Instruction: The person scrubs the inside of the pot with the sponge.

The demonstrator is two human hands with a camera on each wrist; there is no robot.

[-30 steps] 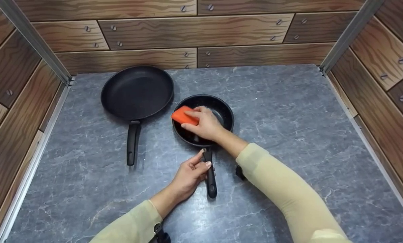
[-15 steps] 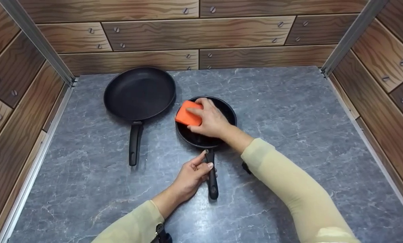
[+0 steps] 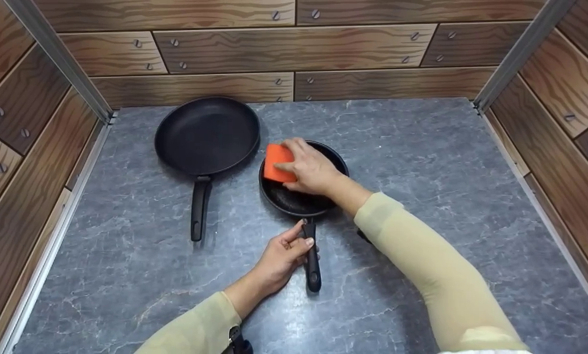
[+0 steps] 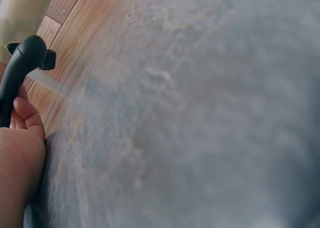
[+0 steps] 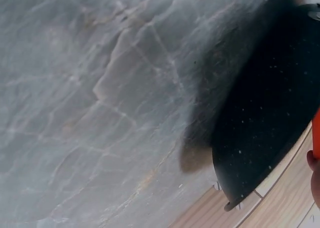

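Ideally, from where I stand, the left hand (image 3: 281,258) pinching the handle (image 3: 314,273) of the small pan (image 3: 289,199) should brace it firmly, while the right hand (image 3: 316,169), gripping the orange sponge (image 3: 276,164) over the pan's left inner side, should press evenly round the curve.

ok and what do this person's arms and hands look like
The left hand and right hand are bare, without gloves. The left sleeve and right sleeve are plain pale yellow, ending short of the wrists. A black strap shows at the left one, a small black piece at the right.
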